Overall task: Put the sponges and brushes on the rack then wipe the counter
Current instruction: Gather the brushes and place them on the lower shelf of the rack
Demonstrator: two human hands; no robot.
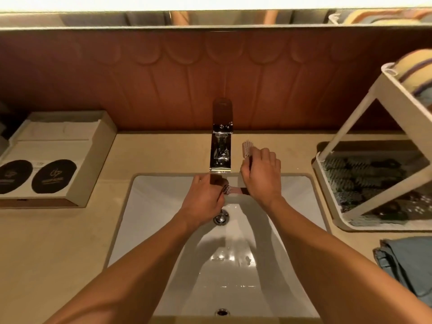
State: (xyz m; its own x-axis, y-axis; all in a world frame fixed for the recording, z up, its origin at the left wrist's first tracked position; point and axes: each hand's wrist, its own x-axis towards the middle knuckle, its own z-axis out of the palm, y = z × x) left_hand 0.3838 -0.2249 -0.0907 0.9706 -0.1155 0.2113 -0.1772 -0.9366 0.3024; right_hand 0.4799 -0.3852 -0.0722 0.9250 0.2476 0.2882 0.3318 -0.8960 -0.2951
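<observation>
Over the back of the white sink (163,230), my right hand (263,176) is closed on a brush (246,148) whose pale bristled head sticks up past my fingers. My left hand (205,199) grips a second brush (230,190) with a dotted head and pinkish-brown handle, which reaches across to my right hand. Both hands sit just below the chrome tap (221,146). The white two-tier rack (364,136) stands at the right, with dark green sponges (364,176) on its lower tier and striped yellow sponges (418,71) on the upper one.
A folded blue-grey cloth (406,263) lies on the beige counter (58,242) at the right, in front of the rack. A cream tray (98,160) with two black oval packets stands at the left. A brown panelled wall rises behind the tap.
</observation>
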